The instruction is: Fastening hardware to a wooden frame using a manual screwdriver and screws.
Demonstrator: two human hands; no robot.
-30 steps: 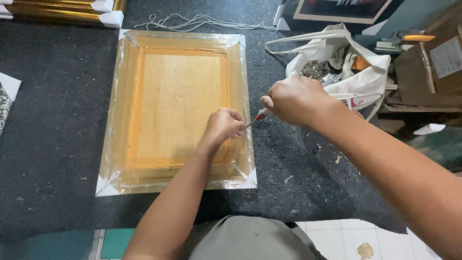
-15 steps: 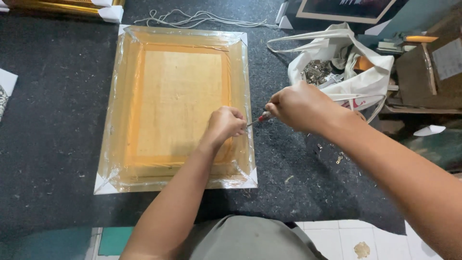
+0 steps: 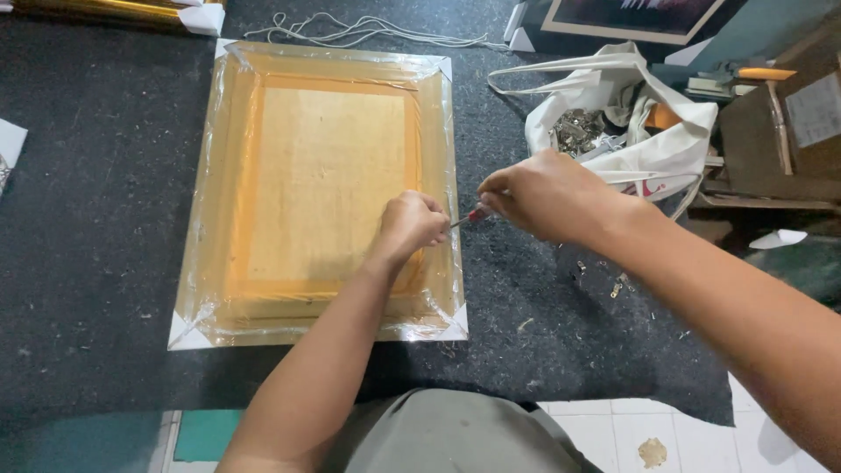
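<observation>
A picture frame (image 3: 324,188) lies face down on a dark felt work surface (image 3: 96,219), wrapped in clear plastic with white corner guards; its back is a tan board edged with orange tape. My left hand (image 3: 410,226) rests fisted on the frame's right edge, pinching something small I cannot make out. My right hand (image 3: 543,194) is just right of it, gripping a small screwdriver (image 3: 467,217) with a red handle; the metal tip points left at my left hand's fingers.
A white cloth bag (image 3: 626,123) holding small metal hardware lies at the right. White cord (image 3: 368,31) trails at the top. Another framed picture (image 3: 631,19) leans top right, a gold frame (image 3: 114,10) top left. Clutter and a cardboard box (image 3: 793,123) sit far right.
Both hands stay at the frame's right edge; they shifted only slightly, with the view moving a little. The screwdriver remains between them.
</observation>
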